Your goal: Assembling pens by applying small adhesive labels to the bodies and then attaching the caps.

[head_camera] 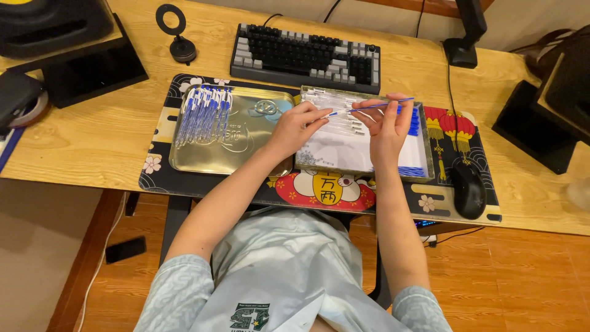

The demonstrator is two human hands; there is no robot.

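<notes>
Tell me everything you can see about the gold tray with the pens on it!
The gold tray is a shallow, shiny metal-looking rectangle with rounded corners and a raised pattern pressed into its middle. It lies flat on the patterned desk mat, left of a second tray and in front of the keyboard. A neat bundle of blue-and-clear pens lies on its left part; the rest is bare. The person's left hand reaches over its right edge. Whether the arm touches it, I cannot tell.
</notes>
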